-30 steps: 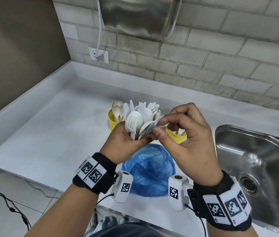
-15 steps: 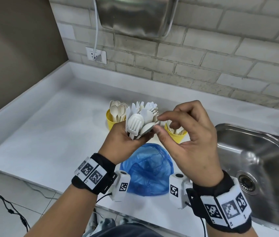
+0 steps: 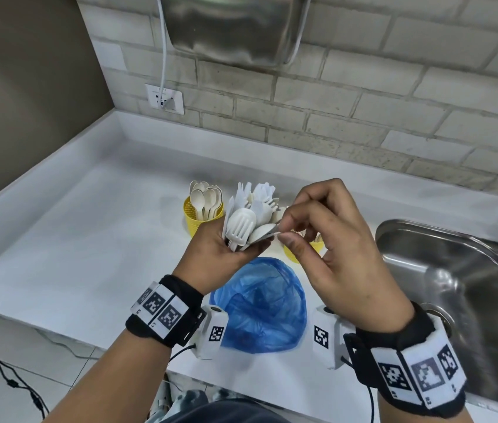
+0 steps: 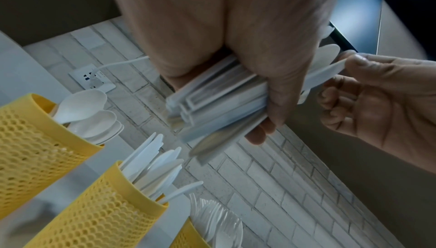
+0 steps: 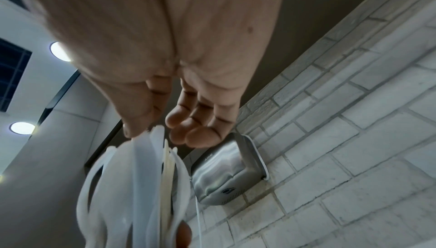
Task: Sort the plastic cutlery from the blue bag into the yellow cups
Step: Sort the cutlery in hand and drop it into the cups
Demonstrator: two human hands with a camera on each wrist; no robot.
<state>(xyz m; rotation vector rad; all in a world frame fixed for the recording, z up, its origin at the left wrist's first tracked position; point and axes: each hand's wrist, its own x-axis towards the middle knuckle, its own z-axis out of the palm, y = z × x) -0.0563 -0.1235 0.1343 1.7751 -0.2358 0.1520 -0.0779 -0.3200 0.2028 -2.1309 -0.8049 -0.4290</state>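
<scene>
My left hand grips a bundle of white plastic cutlery, heads up, with a fork in front. In the left wrist view the handles of the bundle stick out below its fingers. My right hand pinches the tip of one white piece on the bundle's right side between thumb and forefinger. The crumpled blue bag lies on the counter under both hands. One yellow mesh cup holds spoons. Another yellow cup is mostly hidden behind my right hand. A cup of knives and a cup of forks show in the left wrist view.
A steel sink is set into the white counter at the right. A steel hand dryer hangs on the brick wall, its cable plugged into a socket. The counter's raised edge runs along the left and back.
Both hands stay together above the bag. The right thumb and forefinger have shifted slightly on the piece at the bundle's right side.
</scene>
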